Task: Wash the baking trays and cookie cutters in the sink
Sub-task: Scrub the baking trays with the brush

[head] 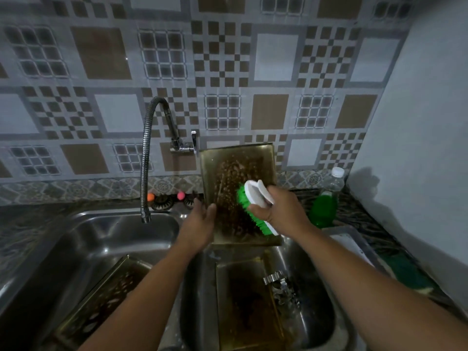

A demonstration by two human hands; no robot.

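Note:
A dirty rectangular baking tray (pixel 229 168) stands upright over the right sink basin (pixel 321 323), its brown-stained inside facing me. My left hand (pixel 201 220) grips its left edge. My right hand (pixel 281 209) is closed on a white scrubbing brush (pixel 255 196) with green bristles, pressed against the tray's lower right. A second stained tray (pixel 243 305) lies flat in the right basin, with metal cookie cutters (pixel 281 287) beside it. A third tray (pixel 106 297) leans in the left basin (pixel 76 247).
A flexible steel faucet (pixel 145 158) hangs over the left basin, its valve on the tiled wall. A bottle of green dish liquid (pixel 325 206) stands on the counter at right. Nearer lie a white tray and a green sponge (pixel 405 272). Small orange and pink knobs sit behind the sink.

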